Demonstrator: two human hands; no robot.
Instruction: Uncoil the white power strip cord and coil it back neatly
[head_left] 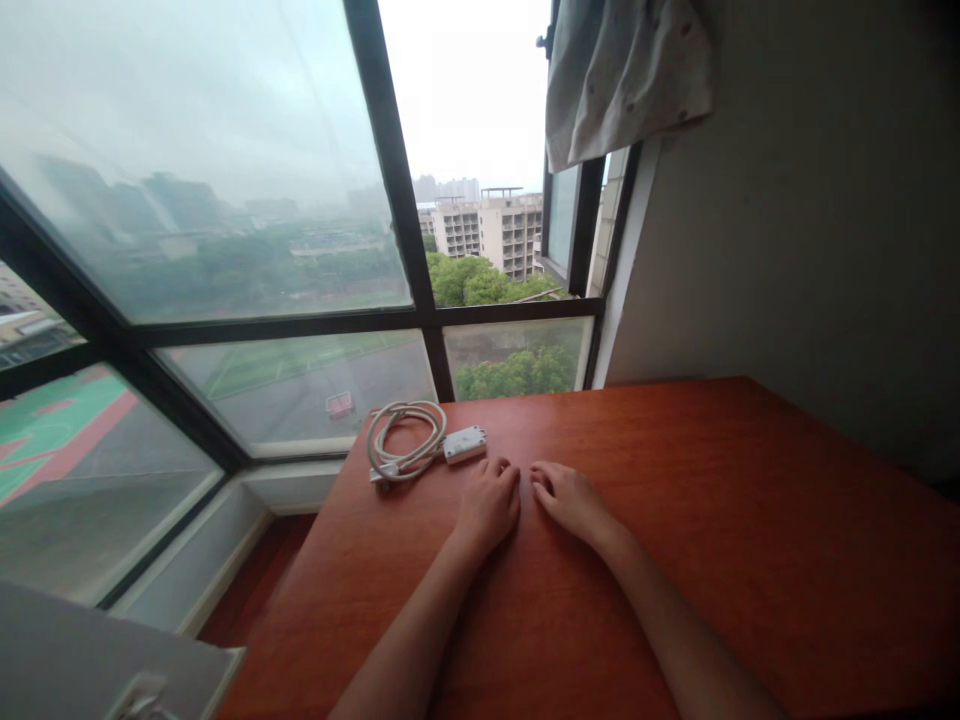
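My left hand [489,502] rests on the reddish-brown wooden table [675,470], its fingers loosely bent and holding nothing. Just beyond its fingertips lies a small white power strip [465,444], close to the hand but not gripped. A pale coiled cable [409,432] lies to the left of the strip, with a plug [384,473] at the near side of the coil. To the right of my left hand, a small gap away, my right hand [571,498] also rests on the tabletop. Its fingers curve loosely, a little apart, with nothing in them.
Dark-framed windows [427,316] stand behind and left of the table, one pane open at the right. A curtain [630,80] hangs above. A bare wall [787,230] borders the right side. The table's left edge drops to a reddish floor [259,575].
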